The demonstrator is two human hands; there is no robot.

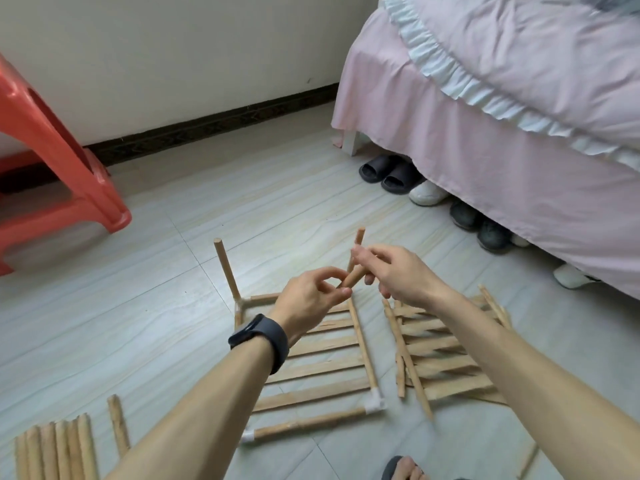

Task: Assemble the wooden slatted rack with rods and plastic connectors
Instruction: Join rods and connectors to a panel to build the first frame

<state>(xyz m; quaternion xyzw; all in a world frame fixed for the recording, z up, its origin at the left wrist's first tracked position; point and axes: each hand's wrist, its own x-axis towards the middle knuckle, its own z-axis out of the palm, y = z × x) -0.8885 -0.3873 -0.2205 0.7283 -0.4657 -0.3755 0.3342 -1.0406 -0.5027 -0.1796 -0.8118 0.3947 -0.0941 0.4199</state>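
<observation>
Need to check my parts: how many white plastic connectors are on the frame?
3 on the frame: far-left corner, near-right corner, near-left corner. A fourth may hide behind the left hand.

Rod [353, 277]: bare pale wood, smooth, matt.
Slatted panel [322, 358]: same unfinished wood, slats rougher, edges splintery.
Connectors [375, 405]: white plastic, slight sheen.
Floor [138, 323]: pale tile, smooth, soft gloss, faint streaked grain.
Stool [69, 168]: orange-red moulded plastic, glossy.
Bed skirt [485, 168]: pink cloth, matt, creased.
Ruffle [450, 81]: white cloth.
Wristband [266, 336]: dark, matt, rubbery look.
Slippers [384, 171]: dark, matt.
</observation>
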